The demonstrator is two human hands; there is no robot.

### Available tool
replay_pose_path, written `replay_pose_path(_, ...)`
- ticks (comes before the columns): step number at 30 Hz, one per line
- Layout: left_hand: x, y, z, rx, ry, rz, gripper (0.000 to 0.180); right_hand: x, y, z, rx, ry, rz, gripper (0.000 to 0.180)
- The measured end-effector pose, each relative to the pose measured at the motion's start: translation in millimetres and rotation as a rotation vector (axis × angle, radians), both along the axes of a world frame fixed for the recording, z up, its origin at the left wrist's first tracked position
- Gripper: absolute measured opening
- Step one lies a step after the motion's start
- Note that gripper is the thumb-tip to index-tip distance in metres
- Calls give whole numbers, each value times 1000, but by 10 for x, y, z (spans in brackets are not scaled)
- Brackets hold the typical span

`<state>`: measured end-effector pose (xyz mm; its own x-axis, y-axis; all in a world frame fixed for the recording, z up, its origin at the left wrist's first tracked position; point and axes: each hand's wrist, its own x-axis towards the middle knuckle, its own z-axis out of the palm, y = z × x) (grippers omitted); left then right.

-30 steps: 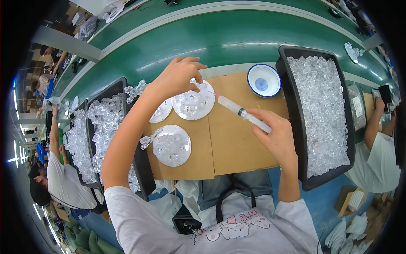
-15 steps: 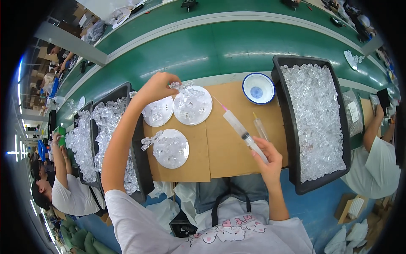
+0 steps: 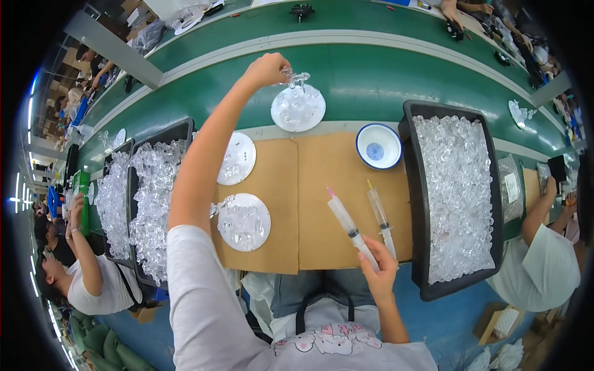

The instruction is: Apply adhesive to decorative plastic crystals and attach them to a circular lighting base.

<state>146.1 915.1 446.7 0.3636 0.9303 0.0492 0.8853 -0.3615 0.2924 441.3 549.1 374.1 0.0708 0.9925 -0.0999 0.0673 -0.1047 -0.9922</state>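
My left hand (image 3: pixel 267 69), reaching out over the green surface, is closed on a clear plastic part (image 3: pixel 288 75) at the upper rim of a round white disc (image 3: pixel 298 125). More clear pieces sit on that disc. In my right hand (image 3: pixel 380 272) is a syringe (image 3: pixel 344 216) with a pink needle tip, gripped near its plunger end and pointing away from me. A second syringe (image 3: pixel 378 210), yellow-tipped, lies beside it on the cardboard (image 3: pixel 322 167). Two other white discs with clear pieces, a nearer disc (image 3: pixel 245 245) and a farther disc (image 3: pixel 240 176), rest on the left.
A blue-rimmed white bowl (image 3: pixel 378 146) stands at the cardboard's far right. Black bins of clear plastic pieces flank the cardboard: a right bin (image 3: pixel 411 204) and a left bin (image 3: pixel 132 204). A green work surface (image 3: pixel 365 74) runs across beyond. Co-workers sit on both sides.
My left hand has moved away from me with a loaded white disc, from the cardboard to over the green surface. The pink-tipped syringe in my right hand has come nearer to me.
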Motion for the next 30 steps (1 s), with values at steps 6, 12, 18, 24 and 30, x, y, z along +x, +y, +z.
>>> replay_pose_path(6, -103, 351, -257, -157, -117, 138, 28, 54, -81, -41, -33, -75, 157, 34)
replay_pose_path(12, 32, -729, 322, 89, 49, 24, 37, 42, -20, 73, 114, -219, 286, 30)
replay_pose_path(18, -273, -2869, 721, 274, -38, 250, 26, -72, 2, 158, 159, -259, 437, 31)
replay_pose_path(24, -188, -4067, 135, 496, -20, 617, 19, -233, 35, 150, 159, -285, 525, 31)
replay_pose_path(30, 56, -4315, -327, 391, -268, 746, 21, -289, 49, 118, 155, -321, 559, 32)
